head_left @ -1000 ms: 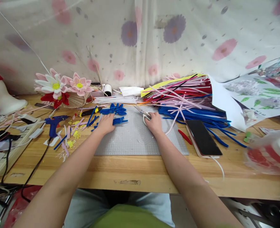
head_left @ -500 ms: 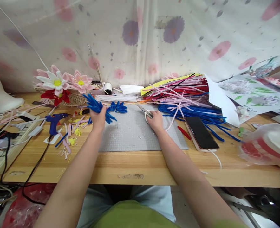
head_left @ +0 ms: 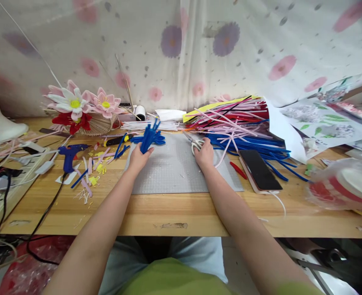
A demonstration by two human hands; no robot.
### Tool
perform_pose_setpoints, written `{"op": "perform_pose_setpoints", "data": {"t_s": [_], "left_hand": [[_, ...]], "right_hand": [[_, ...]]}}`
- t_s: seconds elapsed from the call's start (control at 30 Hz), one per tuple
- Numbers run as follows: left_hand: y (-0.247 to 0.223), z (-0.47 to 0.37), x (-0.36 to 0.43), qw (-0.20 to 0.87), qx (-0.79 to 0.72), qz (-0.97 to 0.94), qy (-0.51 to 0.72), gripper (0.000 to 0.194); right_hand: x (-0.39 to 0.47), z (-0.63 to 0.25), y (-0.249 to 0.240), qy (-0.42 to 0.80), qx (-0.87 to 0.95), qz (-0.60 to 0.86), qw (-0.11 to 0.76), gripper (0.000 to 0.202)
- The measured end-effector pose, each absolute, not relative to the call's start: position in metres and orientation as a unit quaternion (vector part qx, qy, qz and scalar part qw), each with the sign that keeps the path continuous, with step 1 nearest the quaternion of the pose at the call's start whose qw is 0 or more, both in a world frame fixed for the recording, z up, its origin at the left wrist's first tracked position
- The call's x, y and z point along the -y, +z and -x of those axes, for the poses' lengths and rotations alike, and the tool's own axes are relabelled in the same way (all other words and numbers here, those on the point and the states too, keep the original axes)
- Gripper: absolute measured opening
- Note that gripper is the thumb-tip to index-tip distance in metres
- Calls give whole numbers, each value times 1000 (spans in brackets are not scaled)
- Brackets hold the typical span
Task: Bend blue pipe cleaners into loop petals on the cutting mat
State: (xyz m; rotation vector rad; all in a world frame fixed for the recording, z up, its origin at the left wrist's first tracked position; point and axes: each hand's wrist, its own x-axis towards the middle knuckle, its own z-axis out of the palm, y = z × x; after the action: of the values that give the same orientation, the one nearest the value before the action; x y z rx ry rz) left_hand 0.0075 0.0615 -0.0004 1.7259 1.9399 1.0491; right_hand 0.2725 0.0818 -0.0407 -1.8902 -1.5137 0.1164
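My left hand (head_left: 140, 157) is closed round a bundle of blue fuzzy stems (head_left: 149, 137), which point up and slightly right above the left part of the grey cutting mat (head_left: 168, 172). Behind the bundle, more blue looped pieces (head_left: 160, 138) lie at the mat's back left edge. My right hand (head_left: 204, 155) is on the scissors (head_left: 196, 144) at the mat's right side, fingers wrapped round the white handles, with the blades pointing to the back left. Just right of it, blue stems (head_left: 248, 145) lie in a pile below pink and red ones (head_left: 233, 114).
At left are a blue glue gun (head_left: 70, 155), yellow and pink scraps (head_left: 101, 167), fuzzy flowers (head_left: 75, 103) and a power strip (head_left: 23, 184). A phone (head_left: 260, 170), a red piece (head_left: 238, 170) and a wrapped tub (head_left: 347, 184) are at right.
My left hand has moved right and turned, so the blue bundle now stands more upright. A few blue pieces now show on the table left of it. My right hand has shifted slightly.
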Motion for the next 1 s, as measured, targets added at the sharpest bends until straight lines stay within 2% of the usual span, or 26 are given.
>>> {"op": "perform_pose_setpoints", "data": {"t_s": [0.07,0.13,0.23,0.33,0.4,0.47,0.53,0.63,0.73,0.83,1.0], "left_hand": [[5,-3,-63,138,-675,-687,229,52],[7,2,-67,96,-639,-752,129,54],[4,10,-77,29,-600,-795,83,55],[-1,17,-79,-18,-586,-800,128,71],[-5,20,-72,-40,-580,-788,204,78],[-10,23,-60,-52,-581,-753,304,68],[-17,28,-49,-51,-601,-687,406,45],[-25,38,-42,-45,-639,-603,475,28],[-27,43,-43,-22,-649,-604,463,27],[-26,34,-41,-18,-611,-690,388,30],[-28,8,-33,10,-533,-806,256,31]], "right_hand": [[-83,-274,-42,44,594,725,346,44],[-84,-275,-44,33,606,725,325,33],[-84,-275,-45,6,619,722,309,24],[-83,-275,-44,-25,632,701,328,28],[-80,-274,-41,-43,643,683,343,29],[-78,-271,-37,-56,661,659,356,27],[-75,-266,-33,-58,691,626,358,24],[-74,-249,-28,-22,753,574,320,24],[-77,-225,-27,15,786,554,273,29],[-84,-205,-28,35,760,601,244,33],[-87,-194,-30,90,732,621,266,26]]}}
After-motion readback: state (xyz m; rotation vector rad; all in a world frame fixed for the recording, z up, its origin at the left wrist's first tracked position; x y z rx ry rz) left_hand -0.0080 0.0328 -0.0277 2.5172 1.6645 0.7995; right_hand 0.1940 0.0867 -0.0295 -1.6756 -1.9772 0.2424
